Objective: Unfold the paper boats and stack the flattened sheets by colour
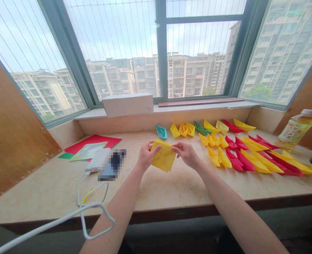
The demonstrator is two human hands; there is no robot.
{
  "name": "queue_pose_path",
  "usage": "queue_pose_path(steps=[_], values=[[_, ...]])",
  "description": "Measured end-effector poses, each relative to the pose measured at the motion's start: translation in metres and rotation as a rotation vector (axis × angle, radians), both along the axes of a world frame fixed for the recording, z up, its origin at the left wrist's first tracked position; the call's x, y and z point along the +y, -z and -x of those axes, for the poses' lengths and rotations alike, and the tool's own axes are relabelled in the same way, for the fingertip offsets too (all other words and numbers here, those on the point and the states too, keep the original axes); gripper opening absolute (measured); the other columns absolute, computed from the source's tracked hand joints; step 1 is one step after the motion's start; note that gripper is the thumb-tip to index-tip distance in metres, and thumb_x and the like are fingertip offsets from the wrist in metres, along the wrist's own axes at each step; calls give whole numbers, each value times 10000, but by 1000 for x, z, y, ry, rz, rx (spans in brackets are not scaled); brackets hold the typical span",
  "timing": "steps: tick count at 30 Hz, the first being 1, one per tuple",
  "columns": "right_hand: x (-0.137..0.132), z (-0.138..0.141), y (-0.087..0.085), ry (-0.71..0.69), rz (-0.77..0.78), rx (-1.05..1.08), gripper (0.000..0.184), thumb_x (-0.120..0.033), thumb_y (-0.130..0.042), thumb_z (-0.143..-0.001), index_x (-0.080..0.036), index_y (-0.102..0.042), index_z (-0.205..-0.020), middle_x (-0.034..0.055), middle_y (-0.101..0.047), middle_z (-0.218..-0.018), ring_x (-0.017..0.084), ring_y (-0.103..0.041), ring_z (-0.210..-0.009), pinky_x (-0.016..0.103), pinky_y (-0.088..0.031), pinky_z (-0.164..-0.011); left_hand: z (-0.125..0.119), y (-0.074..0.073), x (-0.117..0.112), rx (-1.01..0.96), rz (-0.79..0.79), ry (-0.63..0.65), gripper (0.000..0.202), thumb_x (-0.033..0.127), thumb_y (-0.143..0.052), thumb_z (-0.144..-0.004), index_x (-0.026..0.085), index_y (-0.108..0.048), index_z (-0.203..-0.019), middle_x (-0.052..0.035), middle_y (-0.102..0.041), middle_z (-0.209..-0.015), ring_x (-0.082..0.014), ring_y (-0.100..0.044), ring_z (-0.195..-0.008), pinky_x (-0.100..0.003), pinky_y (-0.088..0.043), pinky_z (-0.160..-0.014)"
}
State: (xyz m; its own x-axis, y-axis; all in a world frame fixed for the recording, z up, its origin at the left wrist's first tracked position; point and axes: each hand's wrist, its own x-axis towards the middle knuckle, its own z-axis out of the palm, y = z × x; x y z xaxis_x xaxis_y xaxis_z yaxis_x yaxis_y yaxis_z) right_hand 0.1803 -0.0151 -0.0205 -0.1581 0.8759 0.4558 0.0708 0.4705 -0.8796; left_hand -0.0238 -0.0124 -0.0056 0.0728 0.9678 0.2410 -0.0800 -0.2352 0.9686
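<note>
A folded sheet of yellow paper, squarish with crease lines, is held up above the counter between both hands. My left hand pinches its upper left edge, thumb on the near face. At the upper right corner my right hand grips the paper between thumb and fingers. Just behind the hands stand a teal paper boat and several yellow paper boats. To the right, rows of folded boats in yellow, red and green include a red paper boat.
On the left lie red paper sheets, a white power bank with a looping white cable, and a phone. A white box sits on the window ledge. A drink bottle stands at the right.
</note>
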Motion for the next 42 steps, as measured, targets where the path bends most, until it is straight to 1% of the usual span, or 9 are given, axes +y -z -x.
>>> queue_pose_path(steps=[7,11,16,20,23,26,34,37,42], values=[[1,1,4,-40,4,33,306,-486,-636,-853,-183,-624,-806,7,-656,-681,134,-585,-603,264,-488,-558,0,-3,-4,-20,-19,20,642,519,-819,-636,167,-540,-1094,-44,-732,-807,-186,-686,-621,-273,-539,-584],[0,3,4,-52,-5,68,267,-455,-618,-877,-190,-590,-860,21,-683,-729,161,-639,-668,264,-482,-585,-2,2,-2,26,-66,24,643,549,-770,-690,193,-465,-1130,-20,-706,-790,-180,-673,-615,-260,-526,-564],[0,3,3,-32,21,110,318,-416,-627,-864,-195,-585,-1089,33,-727,-809,178,-677,-699,267,-498,-595,-2,10,0,330,-197,-57,606,608,-580,-832,198,-423,-1249,-46,-702,-861,-209,-686,-712,-290,-524,-625],[2,6,5,3,-1,37,425,-429,-601,-870,-174,-619,-1209,70,-740,-920,207,-690,-822,340,-540,-743,-3,7,-2,539,-285,-180,478,558,-471,-906,201,-487,-1223,-54,-697,-894,-215,-678,-761,-301,-506,-673],[3,11,7,9,-12,12,427,-456,-595,-868,-170,-657,-1179,79,-740,-967,220,-682,-862,367,-537,-796,-2,4,-4,524,-263,-247,424,568,-476,-898,210,-534,-1118,-37,-684,-806,-207,-662,-672,-275,-475,-588],[2,14,7,-23,16,42,414,-484,-592,-865,-175,-676,-1127,73,-741,-957,223,-676,-855,349,-532,-760,0,3,-4,477,-262,-279,411,576,-539,-863,222,-547,-1071,-6,-656,-695,-199,-638,-592,-252,-431,-520],[-5,14,-5,-79,110,162,344,-485,-633,-829,-169,-682,-955,40,-718,-854,182,-637,-796,294,-489,-740,0,7,-2,323,-249,-197,421,560,-619,-820,229,-511,-1055,39,-620,-669,-144,-582,-538,-212,-398,-502],[-3,16,-3,-113,156,215,372,-513,-643,-819,-160,-685,-927,35,-707,-829,171,-619,-762,286,-473,-731,0,8,-1,317,-270,-196,402,565,-578,-852,224,-500,-1051,44,-593,-660,-129,-556,-528,-202,-378,-492],[1,20,4,-134,162,190,490,-625,-554,-852,-153,-673,-804,42,-687,-778,183,-610,-729,297,-471,-698,0,10,1,304,-254,-195,407,589,-526,-879,220,-500,-1051,48,-561,-617,-122,-516,-489,-201,-340,-465]])
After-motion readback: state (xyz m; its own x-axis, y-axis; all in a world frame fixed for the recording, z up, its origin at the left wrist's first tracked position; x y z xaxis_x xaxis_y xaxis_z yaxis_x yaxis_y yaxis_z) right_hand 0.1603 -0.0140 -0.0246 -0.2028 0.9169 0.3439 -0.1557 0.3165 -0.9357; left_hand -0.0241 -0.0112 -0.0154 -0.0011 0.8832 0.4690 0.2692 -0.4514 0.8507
